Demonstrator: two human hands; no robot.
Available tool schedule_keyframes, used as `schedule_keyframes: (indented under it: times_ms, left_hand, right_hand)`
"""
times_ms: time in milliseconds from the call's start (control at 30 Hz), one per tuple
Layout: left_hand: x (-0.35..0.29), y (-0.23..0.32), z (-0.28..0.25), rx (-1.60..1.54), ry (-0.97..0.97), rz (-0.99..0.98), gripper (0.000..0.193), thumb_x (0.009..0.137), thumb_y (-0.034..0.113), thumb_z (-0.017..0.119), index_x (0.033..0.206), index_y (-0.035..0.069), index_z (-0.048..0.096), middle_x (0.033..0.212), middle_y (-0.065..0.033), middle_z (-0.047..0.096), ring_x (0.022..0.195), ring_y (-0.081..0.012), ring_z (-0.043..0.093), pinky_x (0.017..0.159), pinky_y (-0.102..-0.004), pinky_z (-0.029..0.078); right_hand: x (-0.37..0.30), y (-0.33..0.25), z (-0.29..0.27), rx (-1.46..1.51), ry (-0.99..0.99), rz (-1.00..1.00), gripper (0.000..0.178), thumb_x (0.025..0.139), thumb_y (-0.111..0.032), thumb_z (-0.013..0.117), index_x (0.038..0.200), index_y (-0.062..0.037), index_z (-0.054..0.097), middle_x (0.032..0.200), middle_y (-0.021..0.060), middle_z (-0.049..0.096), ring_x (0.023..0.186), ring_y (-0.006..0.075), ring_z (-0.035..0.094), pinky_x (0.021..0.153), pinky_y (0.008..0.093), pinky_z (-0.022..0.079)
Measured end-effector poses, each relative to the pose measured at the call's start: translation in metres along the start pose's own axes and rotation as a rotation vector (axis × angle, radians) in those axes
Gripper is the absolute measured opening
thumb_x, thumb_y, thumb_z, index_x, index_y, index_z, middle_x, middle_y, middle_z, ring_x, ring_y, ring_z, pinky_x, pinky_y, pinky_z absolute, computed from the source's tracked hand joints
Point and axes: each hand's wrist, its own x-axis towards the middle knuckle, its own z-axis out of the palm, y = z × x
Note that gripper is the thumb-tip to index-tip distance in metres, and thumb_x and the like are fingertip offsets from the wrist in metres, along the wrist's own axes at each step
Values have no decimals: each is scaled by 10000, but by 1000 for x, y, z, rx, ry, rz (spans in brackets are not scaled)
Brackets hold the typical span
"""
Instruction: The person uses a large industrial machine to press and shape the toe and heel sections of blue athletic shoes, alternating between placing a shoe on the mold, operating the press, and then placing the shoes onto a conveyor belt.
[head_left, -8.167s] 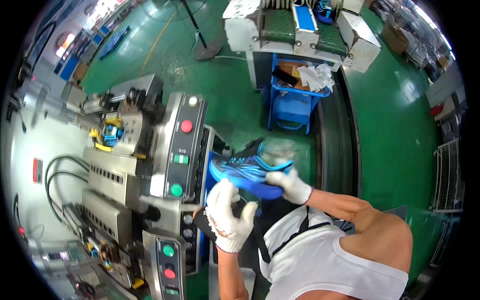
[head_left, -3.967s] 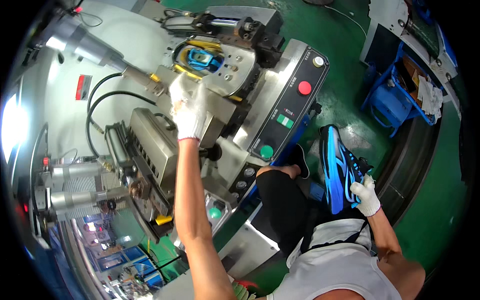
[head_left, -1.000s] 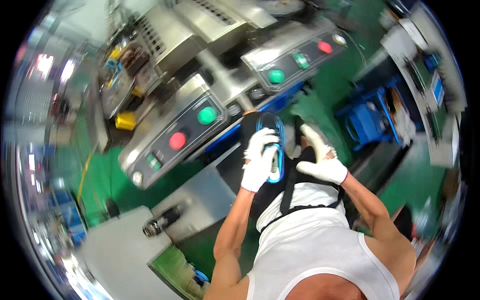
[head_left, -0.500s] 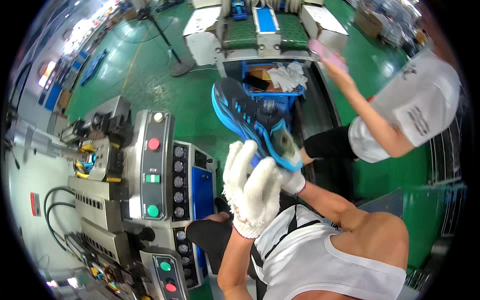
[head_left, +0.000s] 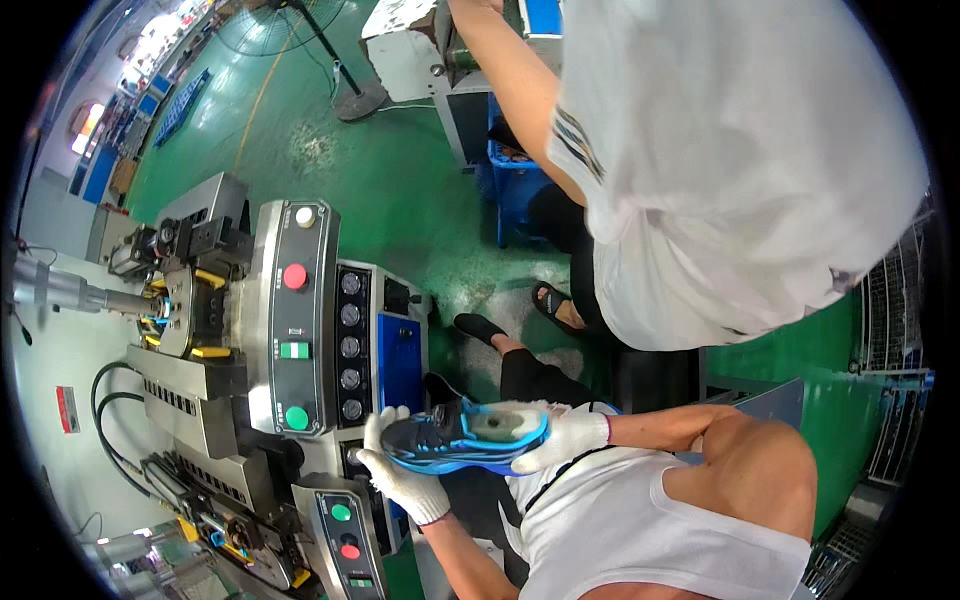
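"Left hand (head_left: 405, 482) first: how is it posed?"

"Its forearm slants up from the lower edge, and the hand is half curled, fingers parted, cupping the toe of the shoe (head_left: 452, 440)."

"And the shoe itself?"

"Crosswise between both hands, in front of the waist, toe left, opening upward. Dark, fabric-looking upper, bright blue trim, curved blue sole."

"Then the right hand (head_left: 566, 443)?"

"Forearm nearly level from the right, that hand clasps the heel, thumb along the near side. Both gloves (head_left: 428, 500) are white and look knitted, coarse and matte."
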Motion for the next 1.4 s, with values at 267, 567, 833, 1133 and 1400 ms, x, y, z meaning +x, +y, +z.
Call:
schedule_keyframes:
  times_ms: [267,567,833,1133,1400]
  left_hand:
    - [-53,-76,-123,-39,353,-74,235,1074,207,593,1164,6,676,1130,-124,707,1032,-271,699,958,-433,596]
    - [-54,-91,-147,-177,311,-22,254,1093,217,558,1193,-2,638,1157,-147,687,1067,-307,693,967,-459,599]
    - [-52,-105,-157,-367,325,-119,314,1093,251,602,1278,-1,621,1234,-154,678,1144,-342,680,1023,-509,589]
    - [-49,-95,-159,-305,240,-76,350,1133,295,526,1314,2,592,1279,-149,653,1191,-321,660,1051,-495,568]
    - [-49,-95,-155,-324,227,-55,366,1125,318,569,1321,10,592,1304,-147,644,1199,-313,657,1063,-481,562]
  right_hand:
    - [36,7,35,-183,-310,354,928,906,-543,794,1631,-107,412,1522,148,591,1364,266,593,1155,367,446]
    - [45,39,61,-496,-292,234,1005,896,-713,695,1644,-111,398,1635,152,472,1413,323,556,1170,386,433]
    - [50,36,61,-442,-260,241,955,869,-535,821,1616,-86,432,1555,139,569,1316,265,638,1114,343,489]
    - [53,38,61,-448,-282,263,946,899,-667,732,1622,-130,441,1604,112,509,1415,274,548,1174,348,407]
    - [65,66,48,-487,-328,228,929,912,-708,696,1615,-148,463,1607,131,505,1411,289,553,1182,359,401]
